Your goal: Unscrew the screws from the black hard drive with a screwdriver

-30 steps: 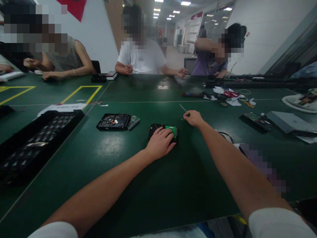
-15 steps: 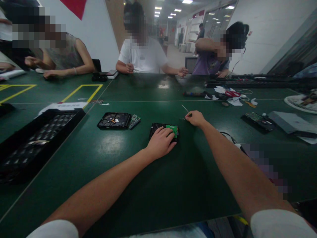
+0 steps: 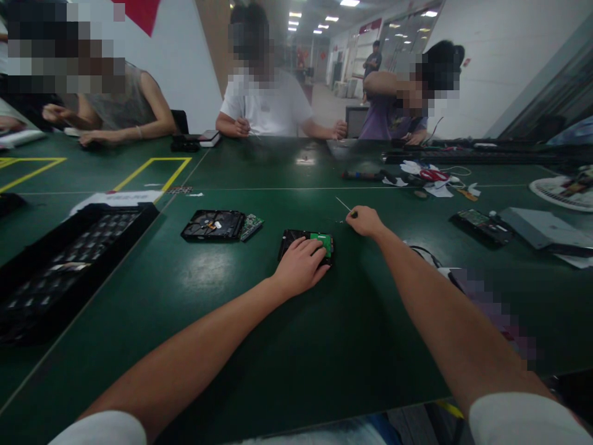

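Fingers of left hand [image 3: 299, 267] slightly spread on top of hard drive [image 3: 320, 237], which lies on green desk [image 3: 365, 321]; fingers of right hand [image 3: 365, 221] pinch thin-shafted tool [image 3: 343, 204], tiny bits [image 3: 340, 221] just beside.

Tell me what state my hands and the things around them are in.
Left hand: resting on green-board drive.
Green-board drive: lying flat, partly covered.
Right hand: gripping thin tool.
Thin tool: held clear of that drive.
Left drive: lying flat, untouched.
Loose circuit board: beside left drive, untouched.
Black tray: open-topped.
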A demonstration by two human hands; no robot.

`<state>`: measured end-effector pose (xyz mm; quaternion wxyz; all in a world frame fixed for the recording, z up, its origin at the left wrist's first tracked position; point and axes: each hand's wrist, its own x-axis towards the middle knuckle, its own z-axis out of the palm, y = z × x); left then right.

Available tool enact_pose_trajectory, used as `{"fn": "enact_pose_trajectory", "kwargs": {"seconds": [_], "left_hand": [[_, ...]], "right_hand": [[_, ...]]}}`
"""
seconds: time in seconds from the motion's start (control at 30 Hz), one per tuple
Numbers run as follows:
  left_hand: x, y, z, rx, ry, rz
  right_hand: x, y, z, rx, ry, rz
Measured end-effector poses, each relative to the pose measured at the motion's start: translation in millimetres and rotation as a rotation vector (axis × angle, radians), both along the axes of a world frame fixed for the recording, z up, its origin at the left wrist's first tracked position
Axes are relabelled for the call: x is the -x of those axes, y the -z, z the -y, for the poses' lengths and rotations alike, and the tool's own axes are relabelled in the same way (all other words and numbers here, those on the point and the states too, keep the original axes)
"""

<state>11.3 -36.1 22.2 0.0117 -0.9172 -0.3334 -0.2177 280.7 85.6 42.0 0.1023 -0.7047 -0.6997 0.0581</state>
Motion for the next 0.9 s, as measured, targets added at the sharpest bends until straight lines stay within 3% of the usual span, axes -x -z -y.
{"fn": "enact_pose_trajectory", "kwargs": {"seconds": [0.13, 0.47, 0.9], "left_hand": [[-0.5, 0.6, -0.2, 0.001, -0.001, 0.006], [-0.2, 0.6, 0.0, -0.001, -0.002, 0.004], [0.1, 0.9, -0.7, 0.008, -0.005, -0.004]], "right_hand": [[0.2, -2.3, -0.4, -0.011, 0.023, -0.006], [2.0, -4.2, 2.1, 0.003, -0.095, -0.005], [13.6, 7.1, -12.9, 0.025, -0.021, 0.035]]}}
